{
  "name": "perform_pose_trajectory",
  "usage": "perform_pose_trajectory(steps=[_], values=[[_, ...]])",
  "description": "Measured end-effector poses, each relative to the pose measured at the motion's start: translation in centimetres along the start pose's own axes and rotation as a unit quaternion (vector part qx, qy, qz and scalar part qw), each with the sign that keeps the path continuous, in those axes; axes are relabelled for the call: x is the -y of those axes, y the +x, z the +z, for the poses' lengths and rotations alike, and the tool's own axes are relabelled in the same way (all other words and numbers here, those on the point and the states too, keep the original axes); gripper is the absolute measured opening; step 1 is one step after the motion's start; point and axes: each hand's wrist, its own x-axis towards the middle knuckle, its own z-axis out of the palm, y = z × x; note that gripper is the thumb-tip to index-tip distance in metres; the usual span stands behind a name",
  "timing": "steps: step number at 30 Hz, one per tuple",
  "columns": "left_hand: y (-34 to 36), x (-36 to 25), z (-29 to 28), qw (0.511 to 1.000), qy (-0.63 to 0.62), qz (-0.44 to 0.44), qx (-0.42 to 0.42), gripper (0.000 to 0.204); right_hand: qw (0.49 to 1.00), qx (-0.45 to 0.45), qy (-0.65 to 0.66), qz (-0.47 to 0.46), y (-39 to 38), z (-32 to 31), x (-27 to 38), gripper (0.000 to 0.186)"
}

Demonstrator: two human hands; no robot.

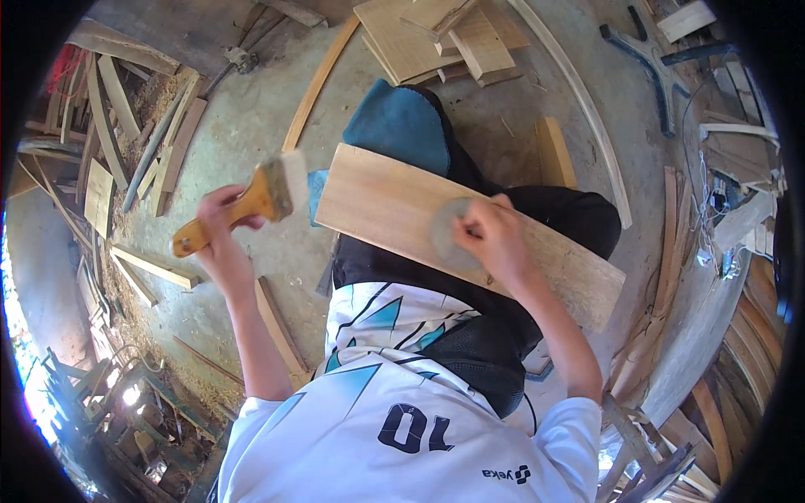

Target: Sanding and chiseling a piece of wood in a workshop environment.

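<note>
Concrete floor strewn with wood strips, stacked boards ahead | head view: left grip clasped round yellow-handled brush, clear of plank | right grip closed on grey disc over plank | plank across lap, blue cloth beside it

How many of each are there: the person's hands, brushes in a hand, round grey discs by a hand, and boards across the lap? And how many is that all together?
Hands (left hand and right hand): 2
Brush: 1
Round grey disc: 1
Lap board: 1
Total: 5
</note>
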Motion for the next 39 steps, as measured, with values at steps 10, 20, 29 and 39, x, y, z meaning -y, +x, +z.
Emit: perform_pose_trajectory(steps=[10, 20, 29, 39], values=[[-5.1, -7.2, 14.4, 0.920, 0.060, 0.160, 0.352, 0.011, 0.641, -0.263, 0.682, 0.233, -10.0, -3.0, -3.2, 0.038], [0.1, 0.4, 7.9, 0.981, -0.048, -0.110, 0.155, 0.028, 0.582, -0.267, 0.736, 0.220, -13.4, -4.7, -3.3, 0.037], [-6.0, -4.4, 10.7, 0.908, 0.206, 0.251, 0.264, 0.009, 0.539, -0.312, 0.761, 0.184, -13.5, -4.7, -4.9, 0.040], [-10.0, -3.9, 13.7, 0.905, -0.196, -0.149, 0.347, 0.013, 0.578, -0.341, 0.699, 0.247, -14.0, -3.9, -4.8, 0.041]])
